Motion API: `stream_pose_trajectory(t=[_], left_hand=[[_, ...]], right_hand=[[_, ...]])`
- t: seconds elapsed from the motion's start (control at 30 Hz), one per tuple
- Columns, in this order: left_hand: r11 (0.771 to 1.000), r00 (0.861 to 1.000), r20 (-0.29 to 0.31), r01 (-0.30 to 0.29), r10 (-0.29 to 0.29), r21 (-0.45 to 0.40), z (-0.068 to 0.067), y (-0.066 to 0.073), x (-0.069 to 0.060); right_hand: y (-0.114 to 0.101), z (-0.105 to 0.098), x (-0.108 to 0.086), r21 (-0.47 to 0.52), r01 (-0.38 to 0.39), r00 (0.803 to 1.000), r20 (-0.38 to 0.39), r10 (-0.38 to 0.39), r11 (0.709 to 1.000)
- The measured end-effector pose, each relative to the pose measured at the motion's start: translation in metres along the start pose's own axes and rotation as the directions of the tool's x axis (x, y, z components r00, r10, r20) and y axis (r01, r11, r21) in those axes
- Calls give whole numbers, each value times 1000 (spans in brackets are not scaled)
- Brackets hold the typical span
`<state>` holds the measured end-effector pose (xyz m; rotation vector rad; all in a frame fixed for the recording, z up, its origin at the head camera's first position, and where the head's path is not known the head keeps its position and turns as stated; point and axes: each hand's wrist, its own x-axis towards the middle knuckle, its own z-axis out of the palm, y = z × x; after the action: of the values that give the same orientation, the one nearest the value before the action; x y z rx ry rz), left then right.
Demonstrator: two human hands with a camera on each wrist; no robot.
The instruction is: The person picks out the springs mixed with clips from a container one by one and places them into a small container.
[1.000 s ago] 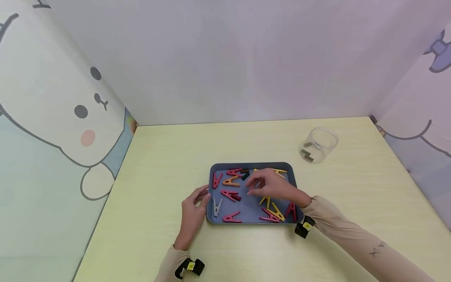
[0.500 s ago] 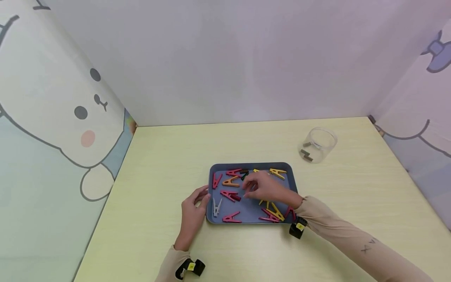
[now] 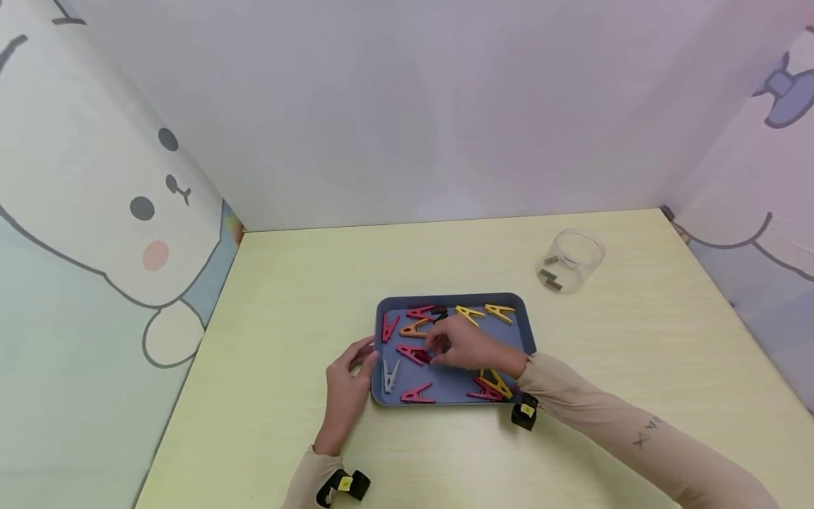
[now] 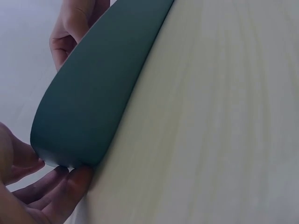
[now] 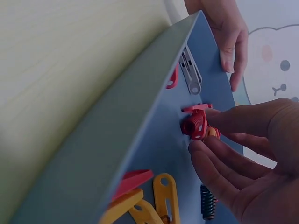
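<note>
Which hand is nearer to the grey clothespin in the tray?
Left. The left hand touches the tray's left end, close beside the grey clothespin. The right hand is farther off, to the clothespin's right, over the tray with its fingertips at the dark red spring.

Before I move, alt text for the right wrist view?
Right hand, fingertips apart, at a dark red spring in a blue tray. Left hand touches its far end; a gray clip, red clips and yellow clips lie inside.
</note>
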<state>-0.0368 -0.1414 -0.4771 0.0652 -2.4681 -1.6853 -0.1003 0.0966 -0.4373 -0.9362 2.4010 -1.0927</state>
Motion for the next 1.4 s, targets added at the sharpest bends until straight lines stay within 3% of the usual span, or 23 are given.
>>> stream_pose_trajectory(t=[0.4,0.63,1.23,1.4], left_hand=[[1000,1000,-5,-4,4,7,-3,-2,-2],[1000,1000,-4,-12,12,13,-2,-2,-2],[999,1000,-15,-22,23,29,-4,-1,-1],[1000,1000,-12,-18,18,24,-5,0,0]], right_hand=[[-6,14,13,-127,16,1000,21,-14,992],[-6,19,14,-159,-21,1000,11,23,987],[-14,8,8,-161,55,997,-45,-63,985],[-12,4,7,-144,45,997,-52,-53,989]])
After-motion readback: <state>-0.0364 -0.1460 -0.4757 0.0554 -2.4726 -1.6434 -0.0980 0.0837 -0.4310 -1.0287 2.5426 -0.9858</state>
